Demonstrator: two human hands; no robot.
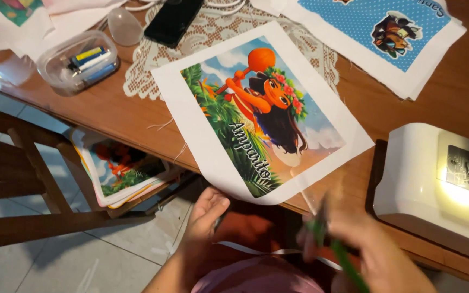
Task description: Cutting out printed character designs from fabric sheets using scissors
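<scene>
Fingers point(321, 230) of blurred right hand point(365, 244) grasp green tool point(343, 260); left hand point(204, 211) released

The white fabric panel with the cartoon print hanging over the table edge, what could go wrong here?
The white fabric panel with the colourful cartoon print overhangs the brown wooden table near the left hand, so a brush could drag it off. The right hand is blurred, holding a green-handled tool close to the panel's corner; it might snag or nick the cloth.

black phone point(173, 20), clear plastic box point(77, 62), lace doily point(202, 38), white sewing machine point(435, 184), wooden chair point(23, 179)
</scene>
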